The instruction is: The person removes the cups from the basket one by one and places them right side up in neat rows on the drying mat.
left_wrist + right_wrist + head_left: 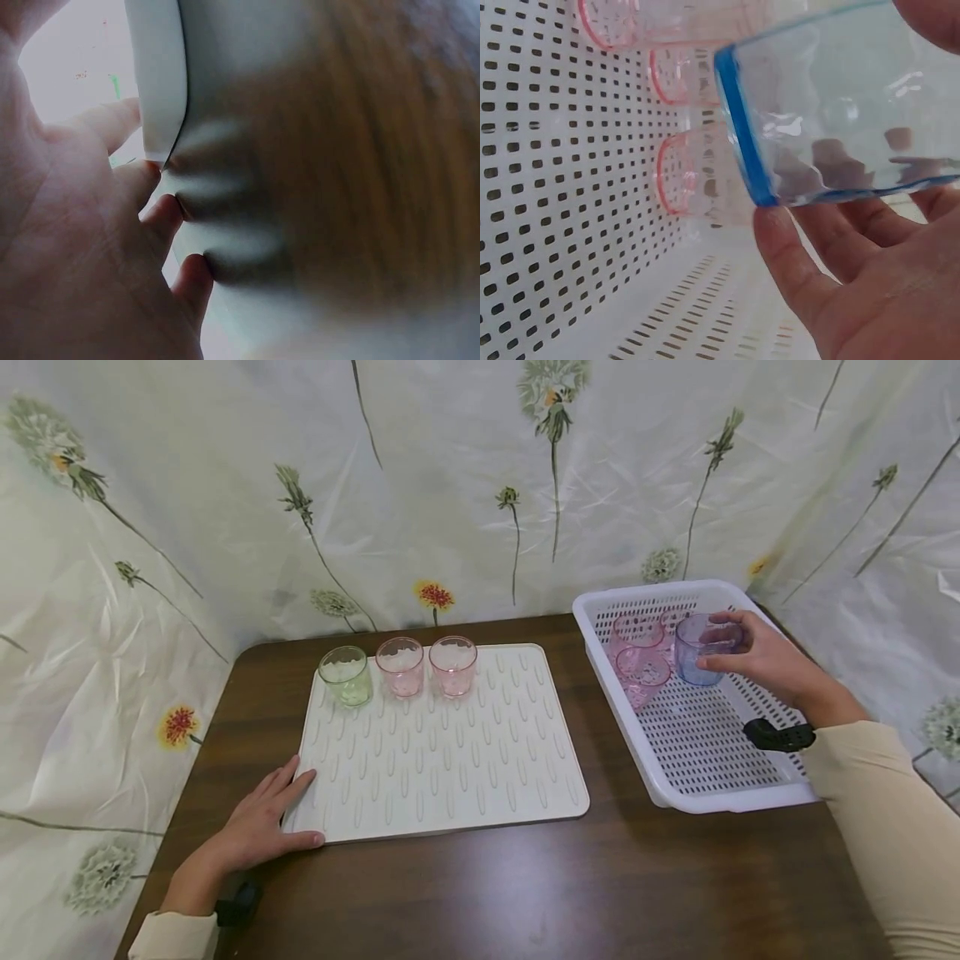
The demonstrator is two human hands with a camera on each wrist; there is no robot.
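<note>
A transparent blue tumbler [688, 656], at right in the head view's frame, is best kept upright and moved gently, so that the transparent pink tumblers [643, 668] beside it in the white perforated plastic basket [618, 710] are not knocked. It is held around its side by the right hand [768, 656], thumb and fingers parted to its width. At lower left, a white rectangular ridged mat [450, 789] is touched at its edge by the left hand [258, 822], fingers spread, nothing gripped.

Three pink tumblers [677, 176] stand in the white perforated basket [592, 337]; the right hand [885, 277] grips a blue tumbler [817, 112] clear of the basket's floor [551, 169].
</note>
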